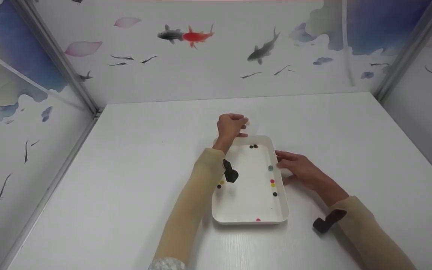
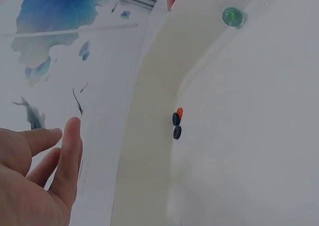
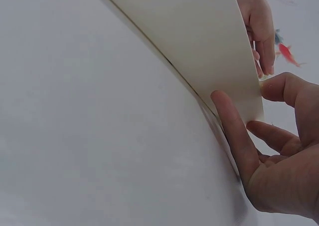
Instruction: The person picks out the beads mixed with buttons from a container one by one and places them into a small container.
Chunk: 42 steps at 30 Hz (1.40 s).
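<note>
A shallow white rectangular tray (image 1: 242,202) lies on the table, holding a few small coloured beads. My left hand (image 1: 231,125) reaches past its far left corner, with thumb and forefinger pinching a small pale yellowish piece (image 1: 248,123). In the left wrist view this hand (image 2: 47,178) is outside the far rim, and its fingers mostly hide the piece. Against the tray's outer right wall, my right hand (image 1: 300,168) rests with spread, slightly bent fingers. Its fingertips (image 3: 269,89) touch the rim and wall in the right wrist view.
Inside the tray, two black beads and an orange one (image 2: 180,112) lie by the far wall. A clear green marble (image 1: 270,168) and red, yellow and black beads line the right side. A pink bead (image 1: 258,219) is at the near edge. Printed panels enclose the table.
</note>
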Tool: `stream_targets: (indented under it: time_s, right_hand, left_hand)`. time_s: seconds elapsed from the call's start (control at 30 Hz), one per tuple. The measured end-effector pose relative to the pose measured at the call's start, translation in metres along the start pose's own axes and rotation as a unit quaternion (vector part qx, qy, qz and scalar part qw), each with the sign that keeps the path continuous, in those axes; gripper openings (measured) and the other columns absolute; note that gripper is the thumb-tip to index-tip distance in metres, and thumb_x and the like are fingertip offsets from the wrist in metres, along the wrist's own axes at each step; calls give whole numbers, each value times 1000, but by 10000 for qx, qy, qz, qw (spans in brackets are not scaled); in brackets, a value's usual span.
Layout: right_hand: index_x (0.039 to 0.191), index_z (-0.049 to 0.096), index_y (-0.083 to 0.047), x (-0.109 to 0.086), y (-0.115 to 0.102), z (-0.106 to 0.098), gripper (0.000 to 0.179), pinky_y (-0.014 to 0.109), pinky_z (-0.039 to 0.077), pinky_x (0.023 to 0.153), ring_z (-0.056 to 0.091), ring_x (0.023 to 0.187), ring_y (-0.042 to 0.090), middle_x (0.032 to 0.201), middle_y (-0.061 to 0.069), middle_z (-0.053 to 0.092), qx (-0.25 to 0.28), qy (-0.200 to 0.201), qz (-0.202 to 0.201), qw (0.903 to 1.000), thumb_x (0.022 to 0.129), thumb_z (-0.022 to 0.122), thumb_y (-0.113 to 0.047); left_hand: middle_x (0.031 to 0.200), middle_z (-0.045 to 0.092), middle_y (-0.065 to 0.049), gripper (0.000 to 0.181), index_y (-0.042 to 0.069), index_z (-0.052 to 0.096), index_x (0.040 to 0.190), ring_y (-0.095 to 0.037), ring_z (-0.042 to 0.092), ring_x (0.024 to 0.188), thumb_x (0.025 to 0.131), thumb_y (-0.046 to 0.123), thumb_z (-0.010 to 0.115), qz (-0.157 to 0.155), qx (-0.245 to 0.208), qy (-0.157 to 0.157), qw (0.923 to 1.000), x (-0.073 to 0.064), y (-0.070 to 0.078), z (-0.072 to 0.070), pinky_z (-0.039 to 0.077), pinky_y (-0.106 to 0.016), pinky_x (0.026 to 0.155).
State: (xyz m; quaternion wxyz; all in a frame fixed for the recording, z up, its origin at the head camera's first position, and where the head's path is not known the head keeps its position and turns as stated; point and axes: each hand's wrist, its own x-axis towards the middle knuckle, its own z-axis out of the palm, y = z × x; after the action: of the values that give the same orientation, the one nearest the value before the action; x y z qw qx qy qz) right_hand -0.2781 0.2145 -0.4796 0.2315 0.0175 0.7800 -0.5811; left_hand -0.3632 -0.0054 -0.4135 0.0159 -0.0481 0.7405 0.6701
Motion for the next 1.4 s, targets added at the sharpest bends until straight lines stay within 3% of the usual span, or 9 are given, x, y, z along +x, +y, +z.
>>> stream_targets:
  time_s: [0.2,0.43,0.67,0.83,1.13,1.4]
  right_hand:
    - [139,39,-30,1,0,-1,59,35,50,87,45,123,24,144,1,40,-165,52,55,9998,83,58,-28]
    - [138,40,-30,0,0,0,57,33,52,83,46,121,24,143,1,40,-144,50,68,9999,83,58,-27]
    - [140,38,-27,-5,-5,0,57,33,54,77,51,116,24,143,4,40,-140,-80,-59,9999,86,56,-24]
    - [139,39,-29,-4,-3,-3,57,32,54,79,48,119,24,143,2,40,-198,5,21,9998,85,58,-29]
    - [137,40,-33,0,0,-4,57,33,54,80,48,120,23,144,-2,40,-292,36,131,9995,84,59,-34]
    - [137,40,-34,0,0,-3,54,33,54,81,50,118,24,143,-1,41,-416,45,119,9991,86,56,-34]
  left_hand:
    - [90,68,-9,19,3,67,101,-27,67,90,84,13,65,75,66,0,9999,-2,-1,0,55,-25,56]
    - [94,67,-12,16,5,67,98,-25,67,88,84,13,64,154,86,-19,9998,-1,-4,-1,55,-25,56]
    - [91,67,-9,15,9,68,97,-16,66,76,85,18,64,571,223,-77,9981,-7,-4,-1,55,-25,56]
    - [88,66,-3,14,12,68,96,-13,65,74,85,20,65,608,299,-274,9973,-16,1,4,55,-25,57]
    - [90,67,-2,21,10,67,101,-14,66,75,84,22,66,441,146,-926,9946,-35,-6,18,56,-27,59]
    - [92,67,2,20,15,67,102,-21,68,83,84,25,66,510,344,-1094,9921,-42,-8,21,56,-25,61]
